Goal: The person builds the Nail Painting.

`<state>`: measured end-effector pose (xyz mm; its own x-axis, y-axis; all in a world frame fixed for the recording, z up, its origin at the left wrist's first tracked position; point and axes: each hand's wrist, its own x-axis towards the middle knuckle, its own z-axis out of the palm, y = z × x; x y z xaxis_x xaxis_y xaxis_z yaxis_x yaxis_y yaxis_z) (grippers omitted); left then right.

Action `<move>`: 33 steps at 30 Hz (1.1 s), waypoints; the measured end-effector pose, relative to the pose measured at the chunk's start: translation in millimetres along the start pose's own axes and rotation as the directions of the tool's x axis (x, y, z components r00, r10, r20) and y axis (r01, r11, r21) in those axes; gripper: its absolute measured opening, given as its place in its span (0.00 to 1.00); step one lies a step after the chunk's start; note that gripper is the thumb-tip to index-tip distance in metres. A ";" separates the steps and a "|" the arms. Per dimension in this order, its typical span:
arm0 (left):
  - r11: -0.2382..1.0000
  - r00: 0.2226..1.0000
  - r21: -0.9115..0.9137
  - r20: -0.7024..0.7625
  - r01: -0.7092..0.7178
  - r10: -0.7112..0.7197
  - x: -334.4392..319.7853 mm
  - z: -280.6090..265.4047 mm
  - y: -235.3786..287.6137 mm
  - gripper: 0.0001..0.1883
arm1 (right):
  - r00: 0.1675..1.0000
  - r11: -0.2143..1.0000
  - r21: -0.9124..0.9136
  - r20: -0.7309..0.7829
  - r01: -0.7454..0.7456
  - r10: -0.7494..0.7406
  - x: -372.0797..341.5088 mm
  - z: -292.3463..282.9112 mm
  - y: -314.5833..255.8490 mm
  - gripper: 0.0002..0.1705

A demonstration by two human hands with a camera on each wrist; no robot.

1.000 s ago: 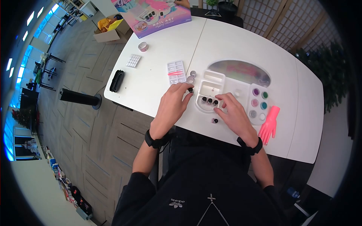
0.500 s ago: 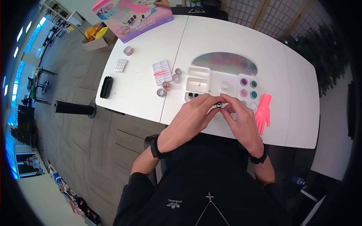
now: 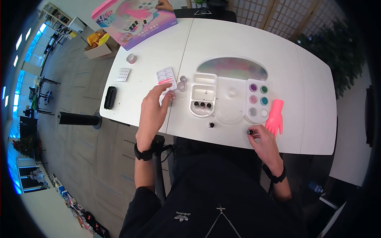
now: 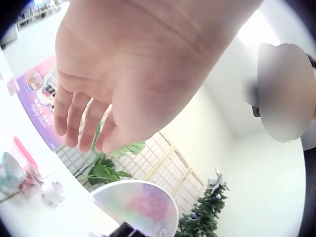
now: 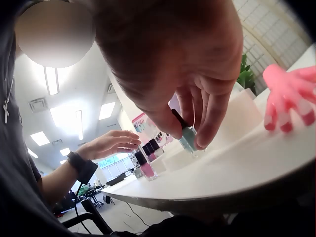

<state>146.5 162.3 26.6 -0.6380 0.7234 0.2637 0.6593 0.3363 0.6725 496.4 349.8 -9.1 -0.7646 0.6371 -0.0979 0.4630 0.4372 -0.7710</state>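
My right hand [image 3: 265, 143] pinches a small nail polish bottle [image 5: 188, 139] with pale teal polish and a black cap. It holds the bottle upright, slightly tilted, at the table surface near the front edge, left of a pink plastic hand [image 3: 275, 117]. Over on the left, my left hand [image 3: 151, 111] reaches with loose fingers above small glitter jars [image 3: 181, 86] and a white false-nail tray [image 3: 164, 73]; nothing shows in its grasp. A pink polish bottle [image 5: 146, 170] stands alone before the white station, whose holder [image 3: 201, 113] carries three black-capped bottles [image 3: 203, 105].
At the station's right are colored pots [image 3: 253, 87], with a curved mirror [image 3: 234, 68] behind. A nail art box [image 3: 135, 23] stands at the back left. A black case [image 3: 110, 98] and a clear jar [image 3: 131, 58] sit along the left edge.
My left hand carried a bottle from beside the jars to my right hand. Then the hands parted: the right moved rightward with the bottle, the left went back toward the jars.
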 end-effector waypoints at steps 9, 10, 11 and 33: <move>0.988 0.987 0.068 0.080 0.135 -0.140 -8.4 -1.6 -29.1 0.13 | 0.999 0.997 -0.064 0.016 0.034 -0.033 3.6 7.1 1.9 0.20; 0.986 0.987 0.091 0.075 0.138 -0.145 -8.9 -2.4 -29.5 0.14 | 1.000 0.997 -0.069 0.020 0.023 -0.021 3.1 5.5 -1.0 0.22; 0.983 0.986 0.113 0.072 0.142 -0.151 -9.9 -3.2 -29.8 0.15 | 1.000 0.997 -0.076 0.014 0.016 -0.015 2.0 4.1 -4.5 0.23; 0.972 0.970 0.013 0.059 0.234 -0.234 -42.6 1.0 -30.2 0.05 | 0.958 0.962 0.075 -0.134 0.264 -0.253 7.7 -14.0 -58.0 0.18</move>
<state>154.1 121.9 -5.7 -0.7501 0.6588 0.0580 0.4969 0.5035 0.7068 469.9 338.2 43.7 -0.7897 0.5848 0.1851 0.2098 0.5410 -0.8144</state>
